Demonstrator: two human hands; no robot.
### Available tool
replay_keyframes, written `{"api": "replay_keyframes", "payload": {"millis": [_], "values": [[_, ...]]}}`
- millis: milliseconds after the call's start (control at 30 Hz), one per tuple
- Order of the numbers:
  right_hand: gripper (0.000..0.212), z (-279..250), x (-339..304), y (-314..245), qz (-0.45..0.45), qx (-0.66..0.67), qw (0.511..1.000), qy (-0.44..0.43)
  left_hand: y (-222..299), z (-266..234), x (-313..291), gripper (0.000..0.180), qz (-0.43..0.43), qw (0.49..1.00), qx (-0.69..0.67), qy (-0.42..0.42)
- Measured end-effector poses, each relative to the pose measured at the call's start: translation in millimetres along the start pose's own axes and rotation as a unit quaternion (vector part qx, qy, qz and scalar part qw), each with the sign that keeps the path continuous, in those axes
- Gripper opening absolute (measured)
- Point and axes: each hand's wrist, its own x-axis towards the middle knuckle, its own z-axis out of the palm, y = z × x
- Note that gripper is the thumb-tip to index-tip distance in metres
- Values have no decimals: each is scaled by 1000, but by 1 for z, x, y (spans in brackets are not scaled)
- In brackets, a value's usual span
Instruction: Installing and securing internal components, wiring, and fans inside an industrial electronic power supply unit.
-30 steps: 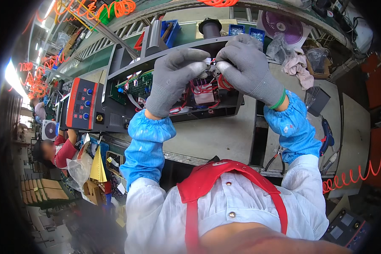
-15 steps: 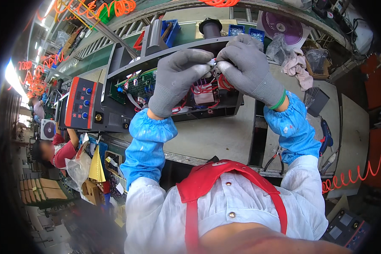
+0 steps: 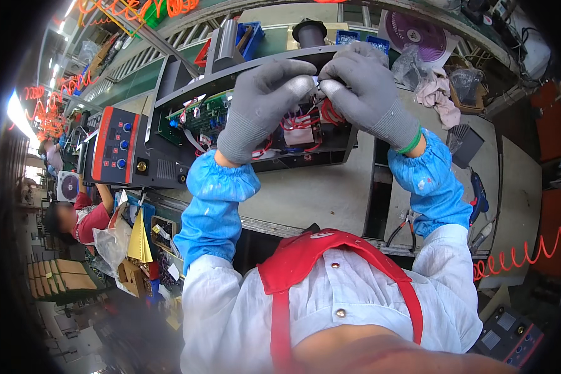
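Grey knitted gloves cover both hands, raised over an open metal chassis (image 3: 255, 163) packed with electronics. My left hand (image 3: 262, 103) is bent with its thumb and forefinger brought together at the chassis's far side. Facing it, my right hand (image 3: 363, 87) pinches at nearly the same spot. A small whitish bit shows between the fingertips, too small and too covered to name. Beneath the hands lie red wires (image 3: 298, 119) and a green circuit board (image 3: 213, 115). On the chassis's left end is a control panel (image 3: 119, 146) with blue knobs and a red frame.
Pliers (image 3: 402, 229) and a blue-handled tool (image 3: 479, 194) lie on the bench to the right. Beyond the chassis stand a black spool (image 3: 309, 32), blue bins (image 3: 348, 37) and a purple fan (image 3: 416, 36). At the left, a person in red (image 3: 93, 221) works nearby.
The chassis and both hands sit slightly lower left in the picture. My left thumb and forefinger look a little farther apart; both hands stay at the same spot over the wiring.
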Motion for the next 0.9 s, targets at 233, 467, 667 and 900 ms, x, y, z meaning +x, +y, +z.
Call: {"api": "replay_keyframes", "payload": {"millis": [233,467,667,900], "values": [[23,-23,-8,9,30,127,991,12,1,0,3,29,-31,999,-21,24],[16,-11,-20,-28,-59,-245,968,-4,-1,6,14,34,-24,998,-37,38],[15,-5,-23,-17,-22,-119,993,6,-5,1,16,34,-75,994,-83,0],[13,2,-23,-20,45,3,996,78,-19,-2,8,25,-68,984,-164,-18]]}}
